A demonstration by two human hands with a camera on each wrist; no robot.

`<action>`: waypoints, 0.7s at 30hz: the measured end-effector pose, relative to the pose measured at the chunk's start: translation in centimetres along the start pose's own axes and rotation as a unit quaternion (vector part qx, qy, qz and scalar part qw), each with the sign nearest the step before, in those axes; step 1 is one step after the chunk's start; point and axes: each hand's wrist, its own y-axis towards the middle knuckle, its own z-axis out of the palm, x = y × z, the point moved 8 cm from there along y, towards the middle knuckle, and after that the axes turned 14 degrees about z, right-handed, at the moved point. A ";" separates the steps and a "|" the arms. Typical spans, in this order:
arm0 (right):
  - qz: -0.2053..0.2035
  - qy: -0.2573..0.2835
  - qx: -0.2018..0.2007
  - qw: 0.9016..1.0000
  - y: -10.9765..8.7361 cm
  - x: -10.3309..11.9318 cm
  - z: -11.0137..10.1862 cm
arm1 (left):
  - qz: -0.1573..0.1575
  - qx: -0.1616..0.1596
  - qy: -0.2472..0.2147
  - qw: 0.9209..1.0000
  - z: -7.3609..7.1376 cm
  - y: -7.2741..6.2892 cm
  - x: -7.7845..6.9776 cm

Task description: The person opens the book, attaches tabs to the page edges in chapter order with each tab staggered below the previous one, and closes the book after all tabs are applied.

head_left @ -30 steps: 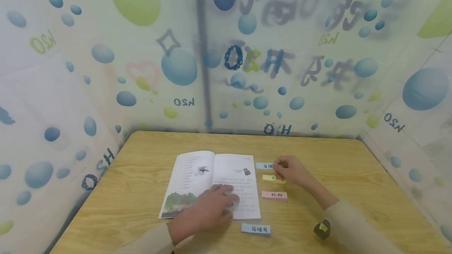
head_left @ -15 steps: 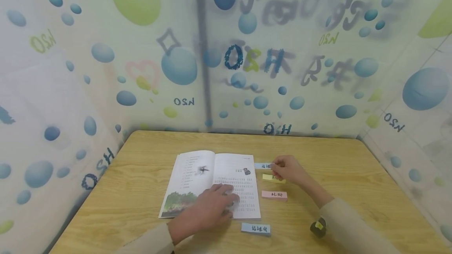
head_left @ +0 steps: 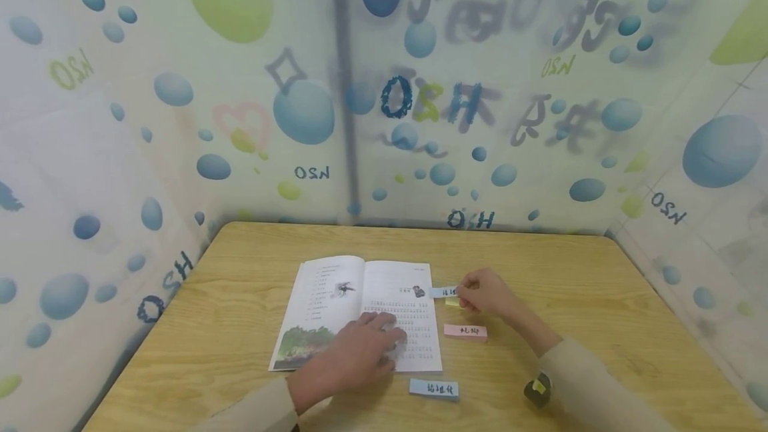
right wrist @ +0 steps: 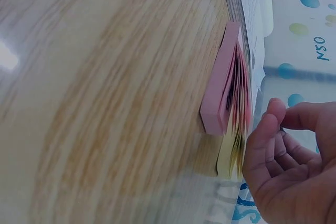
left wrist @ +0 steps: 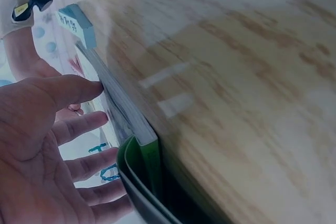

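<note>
An open book [head_left: 324, 292] lies on the table, printed text on its right page and a tree picture on its left. My left hand [head_left: 366, 349] rests on the right page with fingers spread; the left wrist view shows its palm side beside the page block [left wrist: 128, 111]. A blue sticky note strip [head_left: 443, 293] with handwriting is pinched between my right thumb and index finger. Its left end overlaps the page's right edge. My right hand [head_left: 487, 295] partly hides a yellow sticky note pad [head_left: 454, 303]. Below that lies a pink sticky note pad [head_left: 465, 332].
A blue sticky note pad [head_left: 434, 389] lies in front of the book's lower right corner. A black device [head_left: 537, 390] with a yellow label is by the right sleeve. Patterned curtains [head_left: 270, 185] surround the table [head_left: 198, 332] at the back and sides.
My right hand has brought the blue strip left and then nearer me, from beside the book to its page edge, covering more of the yellow pad. The left hand stays put.
</note>
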 end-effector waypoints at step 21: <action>0.008 -0.013 -0.002 1.000 -0.4 0.3 0.3 | -0.111 0.006 -0.057 0.992 -1.1 4.4 2.0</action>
